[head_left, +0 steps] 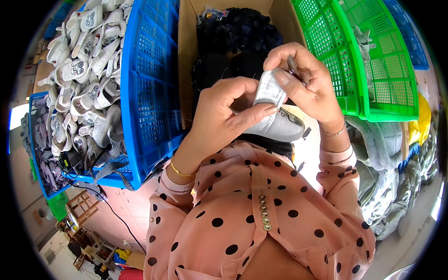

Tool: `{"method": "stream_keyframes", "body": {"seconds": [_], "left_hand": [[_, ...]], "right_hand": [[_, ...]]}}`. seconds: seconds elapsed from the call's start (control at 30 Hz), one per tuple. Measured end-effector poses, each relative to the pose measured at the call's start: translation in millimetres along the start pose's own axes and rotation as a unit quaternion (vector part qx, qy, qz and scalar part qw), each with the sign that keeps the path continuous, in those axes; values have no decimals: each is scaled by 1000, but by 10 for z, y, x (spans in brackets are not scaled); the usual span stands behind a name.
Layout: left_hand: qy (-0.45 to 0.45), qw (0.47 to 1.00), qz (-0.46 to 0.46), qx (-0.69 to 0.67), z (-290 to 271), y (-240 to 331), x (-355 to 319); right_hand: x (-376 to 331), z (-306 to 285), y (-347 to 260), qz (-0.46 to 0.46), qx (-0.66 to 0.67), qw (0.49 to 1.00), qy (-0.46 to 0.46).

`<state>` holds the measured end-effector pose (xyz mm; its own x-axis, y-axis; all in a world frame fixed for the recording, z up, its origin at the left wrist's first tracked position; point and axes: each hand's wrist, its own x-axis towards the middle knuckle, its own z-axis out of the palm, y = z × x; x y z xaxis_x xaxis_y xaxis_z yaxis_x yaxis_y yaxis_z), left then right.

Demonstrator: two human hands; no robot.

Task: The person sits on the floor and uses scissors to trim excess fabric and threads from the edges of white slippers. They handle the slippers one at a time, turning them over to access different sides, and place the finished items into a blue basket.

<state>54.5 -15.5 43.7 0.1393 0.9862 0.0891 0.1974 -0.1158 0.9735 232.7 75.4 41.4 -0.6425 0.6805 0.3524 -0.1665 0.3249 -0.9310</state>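
Note:
A small light grey fabric shoe upper (282,128) with a dark printed patch near its toe is held up in front of my chest. My left hand (217,109) is closed on its side, the thumb lying along the edge. The fingers and thumb of my right hand (308,86) pinch the raised pale heel end. Tucked in the right fingers is a curved dark metal tool (296,71), its working end hidden by the hand. Behind the hands, a cardboard box (186,28) holds dark black-blue pieces (240,30).
At the left, a blue plastic crate (151,84) stands beside a heap of similar pale shoe uppers (88,70). A green crate (326,51) rises close by my right hand. Below it are grey fabric pieces (378,140) and clear plastic bags (387,196). A black cable (121,217) hangs lower left.

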Motion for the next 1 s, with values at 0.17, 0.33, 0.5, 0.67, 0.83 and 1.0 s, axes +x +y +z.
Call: {"method": "stream_keyframes", "body": {"seconds": [0.17,0.33,0.5,0.67,0.83,1.0], "left_hand": [[128,978,-54,-157,42,-61,-29],[177,968,-59,-166,9,-81,-82],[188,961,-80,-186,15,-53,-79],[186,962,-75,-186,2,-44,-109],[192,959,-70,-196,33,-14,-107],[194,958,-72,-197,35,23,-104]], "right_hand": [[-52,-116,-68,10,-254,964,80],[-175,-90,-265,-21,-488,871,57],[-170,-37,-247,-76,-604,792,40],[-128,-32,-240,-111,-630,768,32],[-110,-39,-275,-114,-636,763,30],[-79,-33,-290,-140,-662,735,41]]}}
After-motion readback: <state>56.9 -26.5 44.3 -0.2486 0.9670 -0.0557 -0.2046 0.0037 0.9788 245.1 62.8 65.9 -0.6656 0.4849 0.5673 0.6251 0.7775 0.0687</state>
